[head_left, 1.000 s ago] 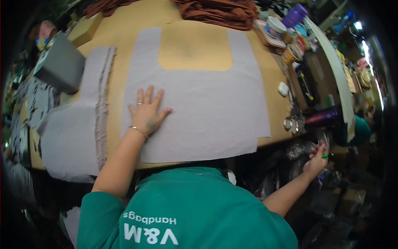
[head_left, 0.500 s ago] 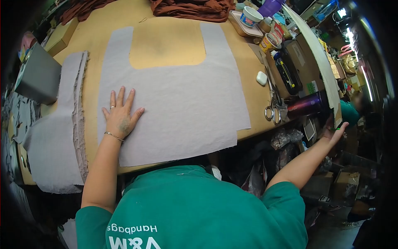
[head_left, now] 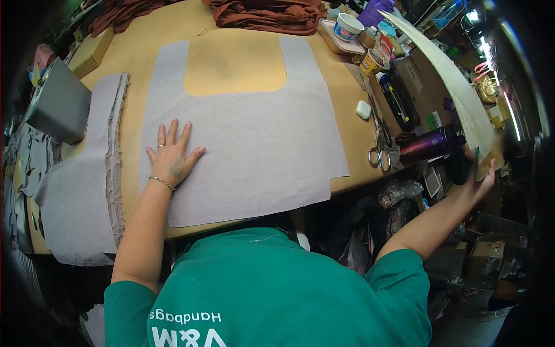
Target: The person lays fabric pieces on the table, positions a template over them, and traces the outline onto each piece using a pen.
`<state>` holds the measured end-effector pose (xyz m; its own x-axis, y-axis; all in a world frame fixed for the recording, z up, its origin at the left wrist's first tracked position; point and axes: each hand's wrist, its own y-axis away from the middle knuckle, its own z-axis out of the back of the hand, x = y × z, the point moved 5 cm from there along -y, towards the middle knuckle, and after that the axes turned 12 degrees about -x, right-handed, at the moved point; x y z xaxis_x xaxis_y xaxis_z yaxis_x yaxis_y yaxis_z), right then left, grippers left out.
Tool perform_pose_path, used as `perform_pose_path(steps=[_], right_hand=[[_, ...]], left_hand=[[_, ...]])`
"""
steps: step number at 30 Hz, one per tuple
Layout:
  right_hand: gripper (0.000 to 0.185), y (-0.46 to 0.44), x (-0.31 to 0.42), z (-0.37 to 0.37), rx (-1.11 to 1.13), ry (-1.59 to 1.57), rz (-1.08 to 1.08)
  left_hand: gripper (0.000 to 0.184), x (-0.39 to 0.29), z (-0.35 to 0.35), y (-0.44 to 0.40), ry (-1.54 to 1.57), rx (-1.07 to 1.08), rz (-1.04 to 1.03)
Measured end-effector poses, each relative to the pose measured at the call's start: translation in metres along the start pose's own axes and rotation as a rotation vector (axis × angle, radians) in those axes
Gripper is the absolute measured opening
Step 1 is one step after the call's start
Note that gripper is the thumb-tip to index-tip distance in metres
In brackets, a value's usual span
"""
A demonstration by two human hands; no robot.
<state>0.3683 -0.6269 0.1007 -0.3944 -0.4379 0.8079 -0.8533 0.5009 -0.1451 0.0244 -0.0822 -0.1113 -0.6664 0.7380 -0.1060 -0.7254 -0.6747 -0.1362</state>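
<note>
A pale grey fabric piece (head_left: 254, 144) with a wide U-shaped cut-out lies flat on the tan table. My left hand (head_left: 171, 161) rests palm down on its left side, fingers spread, holding nothing. Off the table's right side, my right hand (head_left: 481, 180) is closed around the lower end of a long, pale curved panel (head_left: 454, 78). A bit of green (head_left: 477, 154), like a pen end, shows above that hand; some of its fingers are hidden.
More grey fabric (head_left: 75, 196) lies at left beside a grey metal block (head_left: 60, 104). Scissors (head_left: 380, 151), a white case (head_left: 363, 110), a purple bottle (head_left: 425, 146) and a tub (head_left: 348, 26) line the right side. Brown cloth (head_left: 266, 14) is piled at the back.
My right hand has moved up and outward to the right, and has taken hold of the panel, which has shifted and tilted. My left hand stays flat on the fabric while the view has shifted.
</note>
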Motion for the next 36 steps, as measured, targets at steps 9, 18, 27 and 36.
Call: perform_pose_path(steps=[9,18,27,36], right_hand=[[0.046,0.137,0.049,0.009,0.745,-0.196,-0.335],[0.032,0.183,-0.111,-0.018,0.892,0.164,-0.384],[0.044,0.213,-0.268,-0.029,0.892,0.556,-0.561],[0.033,0.213,-0.276,-0.052,0.907,1.198,0.008]], left_hand=[[0.068,0.019,0.014,-0.005,0.922,-0.159,-0.064],[0.053,0.068,0.047,-0.010,1.946,0.244,0.443],[0.034,0.106,0.020,-0.015,1.373,0.023,0.391],[0.049,0.099,0.015,-0.021,0.722,-0.144,0.377]])
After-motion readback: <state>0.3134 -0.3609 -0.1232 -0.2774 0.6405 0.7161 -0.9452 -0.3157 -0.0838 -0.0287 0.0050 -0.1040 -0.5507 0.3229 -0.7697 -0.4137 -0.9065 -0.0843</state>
